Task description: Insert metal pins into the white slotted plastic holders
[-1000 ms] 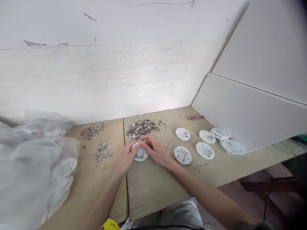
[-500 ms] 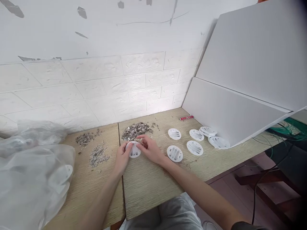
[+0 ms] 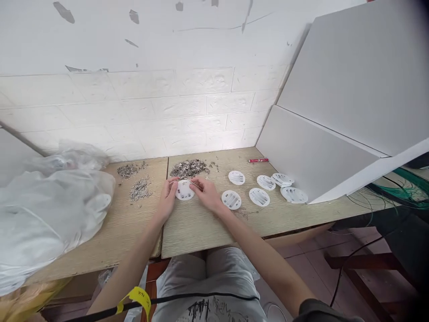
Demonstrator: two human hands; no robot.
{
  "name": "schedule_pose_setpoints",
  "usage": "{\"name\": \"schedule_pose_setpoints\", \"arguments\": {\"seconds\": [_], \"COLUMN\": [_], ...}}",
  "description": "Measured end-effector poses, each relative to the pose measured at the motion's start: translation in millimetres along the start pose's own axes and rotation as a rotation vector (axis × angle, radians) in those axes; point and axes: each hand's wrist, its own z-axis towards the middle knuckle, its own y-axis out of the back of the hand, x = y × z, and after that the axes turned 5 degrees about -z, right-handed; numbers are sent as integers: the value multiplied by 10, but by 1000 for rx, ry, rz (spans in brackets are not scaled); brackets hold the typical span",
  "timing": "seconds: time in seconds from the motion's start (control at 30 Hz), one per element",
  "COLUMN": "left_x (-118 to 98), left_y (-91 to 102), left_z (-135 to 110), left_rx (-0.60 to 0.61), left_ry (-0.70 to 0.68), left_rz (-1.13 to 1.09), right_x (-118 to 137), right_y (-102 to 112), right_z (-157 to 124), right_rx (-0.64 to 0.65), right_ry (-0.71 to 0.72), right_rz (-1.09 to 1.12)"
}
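Between my hands is a round white plastic battery holder, with small metal pieces showing on its face. My left hand grips its left edge between thumb and fingers. At its upper right edge, the thumb and fingers of my right hand close on the rim. Just behind it lies a heap of small metal contact pieces. More battery holders with long slots lie to the right, the closest being one holder beside my right forearm.
To the left are a pile of tiny metal parts, another small metal pile and a large translucent plastic bag. A red screwdriver-like tool lies at the back right. A white panel leans along the right side, near green wires.
The battery holder's slotted face showed before; a flatter face shows now, so it appears turned over. Both hands now hold its opposite edges. The camera view has shifted.
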Motion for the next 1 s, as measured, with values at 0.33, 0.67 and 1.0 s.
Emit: {"name": "schedule_pose_setpoints", "arguments": {"seconds": [0.33,0.67,1.0], "left_x": [-138,-199,-184], "left_y": [81,88,113], "left_z": [-674,-973,-1045], "left_rx": [173,89,40], "left_ry": [-127,-166,-321], "left_rz": [445,565,583], "right_x": [-189,-293,128], "right_y": [1532,1998,1673], "right_z": [-728,-820,-814], "right_rx": [-343,-127,-271], "right_ry": [-325,-501,-465], "right_rz": [-59,-505,-1045]}}
